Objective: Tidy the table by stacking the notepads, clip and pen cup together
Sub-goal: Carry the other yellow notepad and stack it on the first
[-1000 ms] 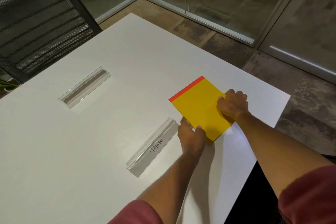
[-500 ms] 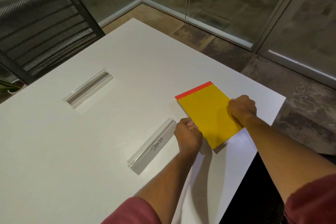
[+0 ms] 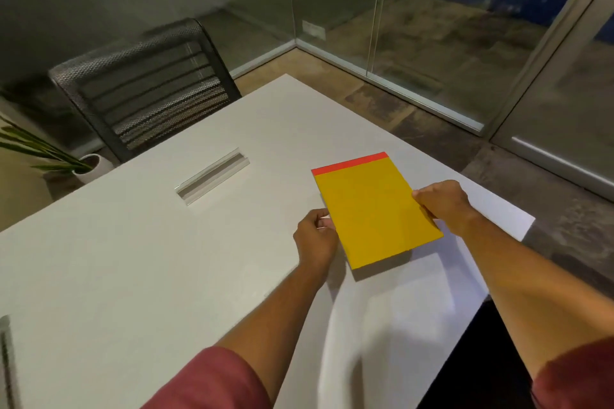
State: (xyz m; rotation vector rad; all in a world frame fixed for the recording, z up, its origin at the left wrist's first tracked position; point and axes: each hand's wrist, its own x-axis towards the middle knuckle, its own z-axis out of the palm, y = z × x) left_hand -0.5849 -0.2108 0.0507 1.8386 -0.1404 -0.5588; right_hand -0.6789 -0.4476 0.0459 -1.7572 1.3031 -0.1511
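The yellow notepad (image 3: pixel 375 209) with its red top strip lies near the white table's (image 3: pixel 133 259) right corner. The left hand (image 3: pixel 315 239) pinches its left edge; the right hand (image 3: pixel 443 204) grips its right edge, fingertips hidden underneath.

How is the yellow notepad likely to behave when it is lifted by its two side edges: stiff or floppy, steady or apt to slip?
The yellow notepad looks flat and unbent between the left hand and right hand, so it is probably fairly stiff. Its visible thickness suggests many sheets, perhaps moderate weight. Its smooth cover might slip on the white table.
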